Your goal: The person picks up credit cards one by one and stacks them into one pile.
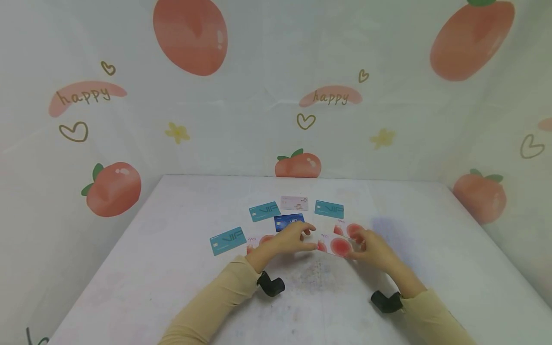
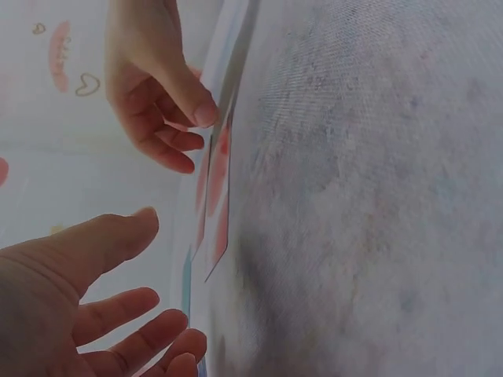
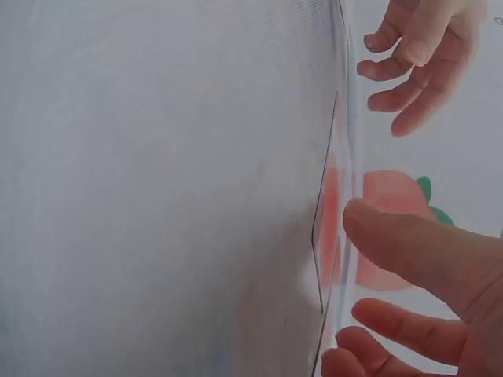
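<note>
My left hand point(image 1: 291, 239) hovers over the middle of the table, fingers loosely bent with nothing between them. Just under its fingers is a blue VIP card point(image 1: 284, 221); its forearm partly covers a pink-and-white card point(image 1: 258, 241) with red fruit. To the right, my right hand point(image 1: 377, 251) has thumb and fingers spread beside the right end of a similar red-fruit card point(image 1: 336, 245). Another red-fruit card point(image 1: 342, 227) lies just behind that one, partly hidden by the fingers. In the right wrist view the thumb point(image 3: 385, 228) appears close to the card; contact is unclear.
Teal VIP cards lie at the far left point(image 1: 227, 241), behind the blue card point(image 1: 264, 211) and at the back right point(image 1: 329, 209). A pale floral card point(image 1: 294, 203) lies at the back. A fruit-patterned curtain point(image 1: 258, 96) hangs behind the white table point(image 1: 151, 268).
</note>
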Tool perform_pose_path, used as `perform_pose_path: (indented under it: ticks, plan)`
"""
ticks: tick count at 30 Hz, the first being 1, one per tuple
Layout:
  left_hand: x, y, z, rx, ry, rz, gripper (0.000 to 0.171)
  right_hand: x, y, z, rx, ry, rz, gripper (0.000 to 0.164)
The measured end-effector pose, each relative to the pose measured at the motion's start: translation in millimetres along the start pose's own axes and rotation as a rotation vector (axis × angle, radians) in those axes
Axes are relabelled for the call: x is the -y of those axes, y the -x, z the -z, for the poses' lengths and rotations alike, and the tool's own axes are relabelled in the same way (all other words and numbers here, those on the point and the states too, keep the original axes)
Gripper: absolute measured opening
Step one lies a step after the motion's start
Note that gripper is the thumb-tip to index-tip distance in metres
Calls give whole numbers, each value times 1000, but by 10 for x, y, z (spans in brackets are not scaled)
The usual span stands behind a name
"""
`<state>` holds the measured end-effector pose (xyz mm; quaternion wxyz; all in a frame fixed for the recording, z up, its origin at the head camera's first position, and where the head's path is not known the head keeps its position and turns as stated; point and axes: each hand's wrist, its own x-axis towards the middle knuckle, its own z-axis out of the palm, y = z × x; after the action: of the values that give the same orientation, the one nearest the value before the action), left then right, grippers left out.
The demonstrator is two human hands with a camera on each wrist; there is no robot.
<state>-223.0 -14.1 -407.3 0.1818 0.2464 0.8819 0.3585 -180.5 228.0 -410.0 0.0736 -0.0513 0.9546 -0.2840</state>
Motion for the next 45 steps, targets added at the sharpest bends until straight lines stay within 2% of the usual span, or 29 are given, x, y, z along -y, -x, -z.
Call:
perform_pose_path:
  ticks: [8, 12, 19, 32, 45]
  plan:
    - [-36, -102, -102, 12, -28, -19, 52, -43, -52, -39, 15, -1, 0, 49]
    - [-43, -147, -138, 16, -32, 2, 52, -44, -63, -40, 21, -2, -3, 49]
    - [-58, -201, -176, 11, -104, 24, 54, -45, -71, -35, 27, -15, -5, 50]
    - [-113, -215, -181, -1, -113, 67, 50, -63, -90, -34, 48, -45, -33, 53]
    - [-97, -257, -215, -24, -136, 76, 46, -56, -106, -27, 72, -49, -61, 50]
